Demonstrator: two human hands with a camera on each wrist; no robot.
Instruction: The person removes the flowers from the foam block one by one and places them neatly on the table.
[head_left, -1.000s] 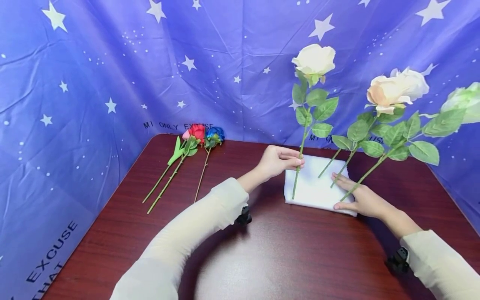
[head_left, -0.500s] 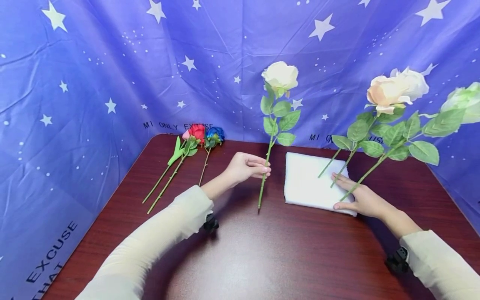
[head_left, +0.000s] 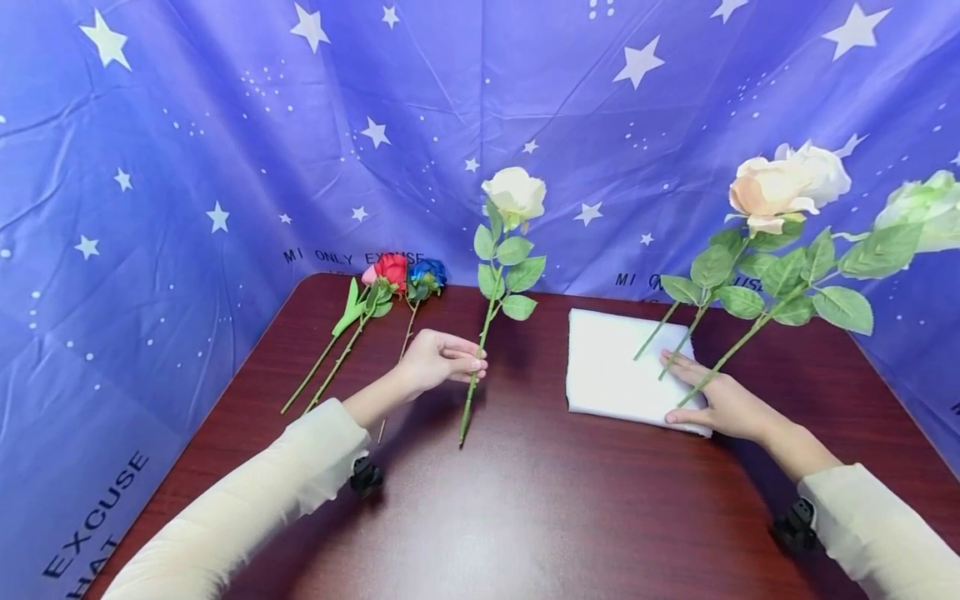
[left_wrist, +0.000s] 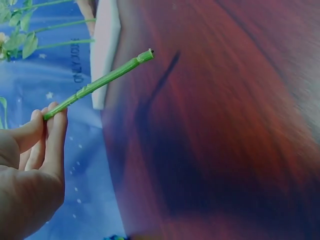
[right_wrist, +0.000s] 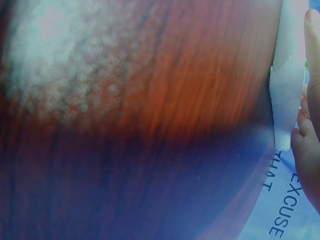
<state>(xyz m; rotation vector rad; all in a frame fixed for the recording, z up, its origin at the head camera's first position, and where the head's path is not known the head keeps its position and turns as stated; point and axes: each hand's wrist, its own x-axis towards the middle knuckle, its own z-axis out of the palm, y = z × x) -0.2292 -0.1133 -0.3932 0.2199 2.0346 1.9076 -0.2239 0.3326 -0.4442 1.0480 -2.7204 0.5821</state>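
Observation:
My left hand [head_left: 442,362] pinches the green stem of a white rose [head_left: 513,196] between thumb and fingers, bloom up and stem slightly tilted. In the left wrist view the cut end of the stem [left_wrist: 107,78] points out over the table, with its shadow below. My right hand [head_left: 723,404] rests with straight fingers on the right part of a white foam block [head_left: 615,362]. Three stems stand in the foam around that hand, leaning right: a peach rose [head_left: 765,192], a whitish rose [head_left: 828,175] behind it, and a pale green-white flower [head_left: 926,212] at the right edge.
At the left of the dark red wooden table [head_left: 540,508] lie a red rose [head_left: 392,271], a blue rose [head_left: 427,275] and a pink tulip [head_left: 348,312], the blue one's stem partly behind my left hand. A purple star-printed cloth [head_left: 420,83] hangs behind the table.
My left hand has carried the white rose off the foam block, leftward and toward me, over the bare table. The right hand has stayed on the foam.

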